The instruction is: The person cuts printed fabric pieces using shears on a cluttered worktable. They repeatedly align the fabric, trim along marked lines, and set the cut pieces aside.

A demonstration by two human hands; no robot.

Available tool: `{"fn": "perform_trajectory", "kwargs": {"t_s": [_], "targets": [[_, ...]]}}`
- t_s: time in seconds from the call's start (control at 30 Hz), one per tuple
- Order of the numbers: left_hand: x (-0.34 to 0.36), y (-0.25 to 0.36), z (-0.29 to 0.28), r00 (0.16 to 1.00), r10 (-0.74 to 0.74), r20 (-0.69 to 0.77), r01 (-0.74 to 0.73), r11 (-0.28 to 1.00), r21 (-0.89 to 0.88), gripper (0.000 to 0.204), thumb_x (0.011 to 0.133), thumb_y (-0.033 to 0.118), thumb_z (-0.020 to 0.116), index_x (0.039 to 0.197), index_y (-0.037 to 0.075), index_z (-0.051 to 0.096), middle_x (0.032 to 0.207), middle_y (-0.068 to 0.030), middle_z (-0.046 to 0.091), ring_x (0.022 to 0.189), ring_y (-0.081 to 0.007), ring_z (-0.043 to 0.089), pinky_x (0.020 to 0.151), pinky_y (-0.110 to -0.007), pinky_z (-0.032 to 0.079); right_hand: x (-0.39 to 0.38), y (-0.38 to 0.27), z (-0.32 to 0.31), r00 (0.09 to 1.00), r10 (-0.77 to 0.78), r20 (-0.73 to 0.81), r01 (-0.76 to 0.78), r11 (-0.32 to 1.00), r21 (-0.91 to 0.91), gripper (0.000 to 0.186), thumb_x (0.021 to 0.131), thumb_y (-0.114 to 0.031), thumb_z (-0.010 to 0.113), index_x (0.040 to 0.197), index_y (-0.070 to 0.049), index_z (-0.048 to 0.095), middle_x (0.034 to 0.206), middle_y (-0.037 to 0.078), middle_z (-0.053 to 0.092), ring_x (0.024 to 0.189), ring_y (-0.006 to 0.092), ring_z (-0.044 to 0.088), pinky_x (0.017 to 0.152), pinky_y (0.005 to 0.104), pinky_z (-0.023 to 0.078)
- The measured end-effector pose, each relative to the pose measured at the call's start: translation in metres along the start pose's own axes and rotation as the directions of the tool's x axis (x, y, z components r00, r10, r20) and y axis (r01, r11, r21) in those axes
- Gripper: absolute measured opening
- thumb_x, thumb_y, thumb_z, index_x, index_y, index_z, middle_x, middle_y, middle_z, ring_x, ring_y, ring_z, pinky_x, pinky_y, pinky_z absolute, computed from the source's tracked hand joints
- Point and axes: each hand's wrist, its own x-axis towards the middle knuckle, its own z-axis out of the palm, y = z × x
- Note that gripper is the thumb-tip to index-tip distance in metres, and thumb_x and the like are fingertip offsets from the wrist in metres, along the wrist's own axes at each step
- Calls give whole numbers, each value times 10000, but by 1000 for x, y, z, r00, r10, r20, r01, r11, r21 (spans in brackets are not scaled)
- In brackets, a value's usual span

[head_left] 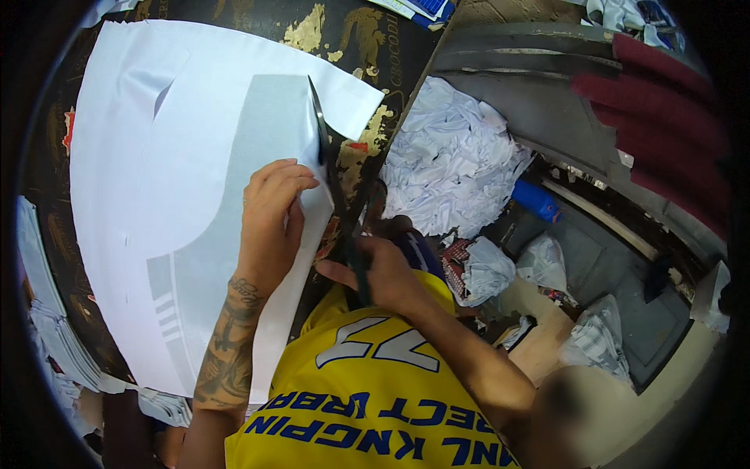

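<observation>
White cloth (144, 195) lies spread over the dark table (47, 148), with a grey pattern piece (269, 125) on top. Scissors (321, 129) with long dark blades point away from me along the pattern's right edge, their blades apart at the cloth. My right hand (383, 270) grips the dark green handles past the table's edge. Just left of the blades, my left hand (273, 203) presses on the pattern and cloth with bent fingers, its thumb apart from them. Whether those fingertips also pinch the cloth's edge is hard to see.
A big heap of white cloth scraps (453, 156) lies right of the table. Beyond it are a blue bottle (537, 201) and filled plastic bags (598, 340). Stacked white cloth pieces (66, 344) stand at the left. Maroon cloth (656, 117) hangs at the upper right.
</observation>
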Motion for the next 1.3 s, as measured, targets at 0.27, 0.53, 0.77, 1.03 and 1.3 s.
{"fn": "perform_trajectory", "kwargs": {"t_s": [0.27, 0.53, 0.77, 1.03, 1.3], "targets": [[3, 0, -3, 1000, -13, -24, 12, 999, -40, 498, 746, -207, 490, 1140, 27, 684, 1222, -163, 684, 1244, -398, 605, 1063, -459, 494, 8, -25, 19, 997, -70, -37, 72, 995, 71, 610, 827, -581, 904, 900, 8, 762, 847, 124, 750, 794, 223, 711, 771, 387, 552], [-7, -4, 5, 994, -48, -97, 51, 999, 21, 406, 738, -124, 518, 1070, 29, 694, 1179, -153, 692, 1224, -400, 608, 1096, -483, 458, 25, -34, -9, 992, -91, 83, 77, 984, 163, 500, 933, -509, 847, 877, -31, 710, 696, -3, 621, 610, 89, 576, 571, 265, 439], [48, 80, 65, 941, 71, -330, 130, 826, 548, 430, 882, 152, 706, 1308, 92, 692, 1247, -85, 724, 1316, -318, 600, 1131, -513, 418, 13, -56, -206, 947, -182, 263, 250, 934, -254, 324, 993, -348, 811, 852, -104, 651, 716, -70, 526, 656, 62, 475, 577, 267, 377], [41, 71, 80, 824, -236, -515, 299, 953, 41, 378, 845, 19, 694, 1222, 28, 681, 1200, -126, 692, 1284, -326, 608, 1117, -465, 435, 92, -121, -265, 849, -7, 528, 440, 561, -701, 588, 899, -602, 825, 1106, -71, 681, 837, 25, 571, 832, 178, 533, 741, 349, 435], [40, 62, 69, 798, -302, -522, 420, 899, 122, 446, 829, -35, 671, 1266, 22, 611, 1317, -124, 591, 1310, -342, 546, 1132, -488, 414, 104, -173, -212, 872, -61, 486, 444, 517, -732, 637, 854, -570, 868, 1181, -41, 734, 879, 51, 669, 827, 180, 590, 776, 343, 489]]}}
